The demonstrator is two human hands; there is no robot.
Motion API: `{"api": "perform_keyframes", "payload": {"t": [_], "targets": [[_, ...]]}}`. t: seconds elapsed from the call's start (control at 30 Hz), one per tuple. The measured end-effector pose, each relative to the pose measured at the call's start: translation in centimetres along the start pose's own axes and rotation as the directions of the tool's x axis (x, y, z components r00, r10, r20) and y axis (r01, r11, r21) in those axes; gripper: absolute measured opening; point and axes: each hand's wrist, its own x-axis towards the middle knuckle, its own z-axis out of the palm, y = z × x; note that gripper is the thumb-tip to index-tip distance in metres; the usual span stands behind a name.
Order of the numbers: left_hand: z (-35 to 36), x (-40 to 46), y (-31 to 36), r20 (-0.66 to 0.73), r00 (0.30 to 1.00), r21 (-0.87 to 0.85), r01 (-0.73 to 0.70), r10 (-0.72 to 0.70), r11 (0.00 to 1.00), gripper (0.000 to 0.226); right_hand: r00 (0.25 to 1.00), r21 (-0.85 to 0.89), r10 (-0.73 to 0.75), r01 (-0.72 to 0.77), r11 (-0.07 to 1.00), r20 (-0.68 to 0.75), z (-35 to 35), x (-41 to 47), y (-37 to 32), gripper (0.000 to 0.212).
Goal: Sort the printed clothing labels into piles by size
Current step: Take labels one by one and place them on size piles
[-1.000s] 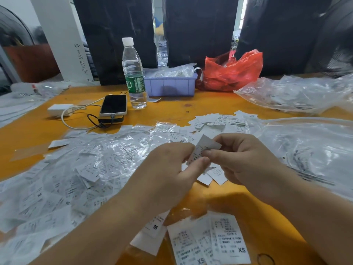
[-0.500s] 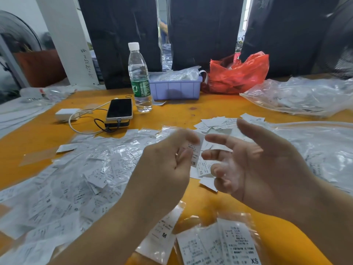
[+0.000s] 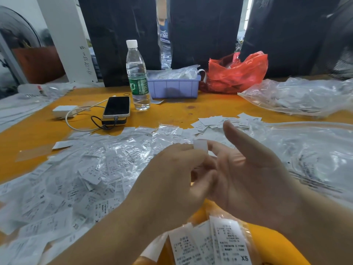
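Observation:
My left hand (image 3: pixel 172 180) is closed around a small white label (image 3: pixel 200 146), whose top edge sticks up above my fingers. My right hand (image 3: pixel 254 178) hovers just to its right, palm open and fingers spread, holding nothing. A wide heap of printed labels in clear sleeves (image 3: pixel 80 169) covers the orange table (image 3: pixel 172 113) on the left. A small pile of labels marked XS (image 3: pixel 215 243) lies at the near edge below my hands. More loose labels (image 3: pixel 212 121) lie beyond my fingers.
A water bottle (image 3: pixel 137 75), a phone on a power bank (image 3: pixel 116 107) with a cable and a white charger (image 3: pixel 64 111) sit at the back left. A purple bin (image 3: pixel 174 87), a red bag (image 3: pixel 236 73) and clear plastic bags (image 3: pixel 305 96) line the back and right.
My right hand let go of the label and opened wide. My left hand kept the label and lifted it slightly. The view shifted a little closer.

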Motion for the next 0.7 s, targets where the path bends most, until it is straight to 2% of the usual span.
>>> {"api": "perform_keyframes", "payload": {"t": [0.07,0.13,0.2,0.27,0.37,0.47,0.5,0.6,0.7], "targets": [[-0.2,-0.1,-0.3,-0.074,0.997,-0.070,0.030,-0.036,0.997,0.010,0.999,-0.013,0.002,-0.002,1.000,-0.042,0.0,0.0,0.2,0.064],[-0.7,-0.1,-0.5,-0.129,0.985,-0.175,0.091,-0.115,0.980,0.009,0.987,-0.142,-0.006,-0.017,0.990,-0.162,-0.3,0.0,0.2,0.058],[-1.0,0.0,-0.8,-0.155,0.968,-0.257,0.156,-0.200,0.954,0.013,0.964,-0.394,-0.075,-0.033,0.919,-0.255,-0.4,-0.1,0.0,0.026],[-1.2,0.0,-0.9,-0.157,0.950,-0.319,0.210,-0.271,0.924,0.011,0.948,-0.553,-0.143,-0.041,0.832,-0.284,-0.4,-0.2,-0.3,0.001],[-1.2,0.1,-0.9,-0.129,0.939,-0.377,0.252,-0.320,0.891,0.011,0.933,-0.621,-0.221,-0.004,0.784,-0.285,-0.3,-0.2,-0.3,0.011],[-1.4,0.2,-1.1,-0.080,0.928,-0.461,0.289,-0.364,0.839,0.031,0.917,-0.685,-0.310,0.057,0.726,-0.253,-0.3,-0.3,-0.2,0.010],[-1.5,0.2,-1.2,-0.049,0.918,-0.497,0.319,-0.393,0.807,0.037,0.911,-0.697,-0.334,0.078,0.713,-0.240,-0.2,-0.3,-0.2,0.007],[-1.4,0.3,-1.3,0.067,0.897,-0.530,0.404,-0.438,0.745,0.054,0.898,-0.730,-0.389,0.122,0.673,-0.208,-0.3,-0.4,-0.2,0.016],[-1.2,0.5,-1.3,0.162,0.896,-0.516,0.435,-0.414,0.738,0.056,0.890,-0.741,-0.418,0.156,0.653,-0.181,-0.3,-0.4,-0.2,0.021]]}}
